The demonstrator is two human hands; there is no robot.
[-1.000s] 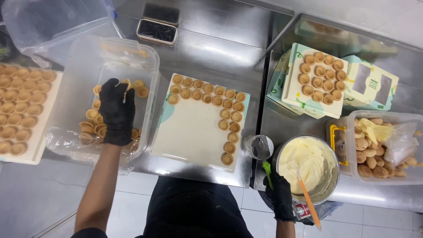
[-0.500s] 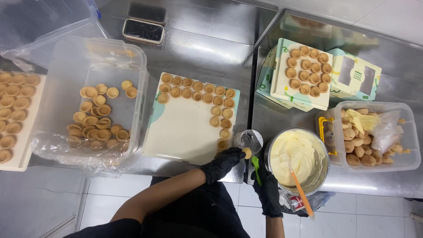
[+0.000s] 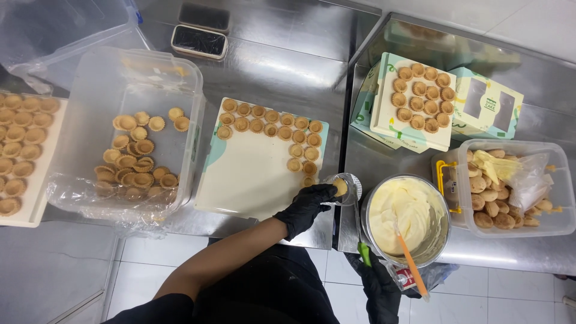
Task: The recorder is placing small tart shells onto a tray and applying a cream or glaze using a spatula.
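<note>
Lower centre: left hand (image 3: 307,206) pinching tart shell (image 3: 340,187) over small cup (image 3: 347,187), best kept level; right hand (image 3: 379,287) closed around green-handled tool (image 3: 364,254).

A bakery kitchen: steel worktops (image 3: 282,66), tart shells (image 3: 135,159), cream bowl (image 3: 408,219).

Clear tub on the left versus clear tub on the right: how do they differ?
The left tub is larger and holds loose tart shells on a plastic liner. The right tub is smaller and holds rounder biscuits plus a crumpled bag. Both are clear plastic, lidless, and stand on steel counters.
</note>
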